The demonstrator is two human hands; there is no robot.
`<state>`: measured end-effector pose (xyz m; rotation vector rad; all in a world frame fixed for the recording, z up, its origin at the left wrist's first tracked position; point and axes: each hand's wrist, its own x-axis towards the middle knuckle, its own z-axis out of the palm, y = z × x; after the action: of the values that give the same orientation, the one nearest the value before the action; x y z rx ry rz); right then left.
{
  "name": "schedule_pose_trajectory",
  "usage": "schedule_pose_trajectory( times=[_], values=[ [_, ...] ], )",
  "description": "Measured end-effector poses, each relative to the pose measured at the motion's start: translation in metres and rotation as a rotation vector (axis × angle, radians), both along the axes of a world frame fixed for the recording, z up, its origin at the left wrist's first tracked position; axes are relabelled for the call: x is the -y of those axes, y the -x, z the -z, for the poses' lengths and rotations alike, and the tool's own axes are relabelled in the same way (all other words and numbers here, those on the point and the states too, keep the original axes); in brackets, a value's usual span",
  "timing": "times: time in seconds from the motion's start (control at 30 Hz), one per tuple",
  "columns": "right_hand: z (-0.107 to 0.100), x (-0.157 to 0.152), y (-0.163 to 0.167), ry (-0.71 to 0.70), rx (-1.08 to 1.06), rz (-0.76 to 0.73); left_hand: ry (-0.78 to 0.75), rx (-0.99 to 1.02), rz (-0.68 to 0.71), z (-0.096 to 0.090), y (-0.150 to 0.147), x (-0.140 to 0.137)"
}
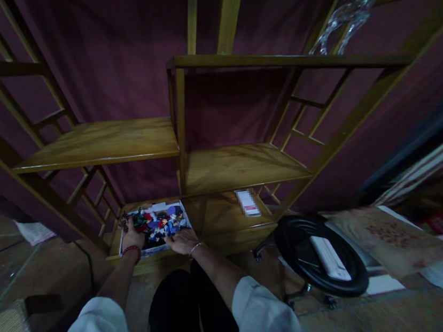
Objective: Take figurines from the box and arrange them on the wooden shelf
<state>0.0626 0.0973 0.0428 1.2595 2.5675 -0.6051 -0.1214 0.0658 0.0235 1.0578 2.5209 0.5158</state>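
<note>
No readable text, numbers, brands or signs; white card (248, 203) on low shelf (215, 213), face pixelated, any print illegible

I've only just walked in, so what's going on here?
A person has both hands at a shallow box of small, colourful figures on the bottom shelf. The left hand is over the box's left side; the right hand is near its front right corner. Whether either has a grip on anything is unclear.
</note>
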Motion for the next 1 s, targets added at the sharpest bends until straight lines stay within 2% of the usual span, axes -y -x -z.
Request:
schedule_pose_trajectory(
  times=[0.2, 0.6, 1.0],
  values=[
    [-0.004, 0.001, 0.000, -0.012, -0.009, 0.002, 0.118, 0.040, 0.063, -0.001, 0.004, -0.005],
    [0.000, 0.000, 0.001, -0.028, -0.004, -0.018, 0.012, 0.042, 0.081, 0.000, 0.001, -0.002],
    [0.000, 0.001, 0.001, -0.037, -0.003, -0.019, 0.025, 0.004, 0.047, -0.010, -0.008, 0.005]
  ],
)
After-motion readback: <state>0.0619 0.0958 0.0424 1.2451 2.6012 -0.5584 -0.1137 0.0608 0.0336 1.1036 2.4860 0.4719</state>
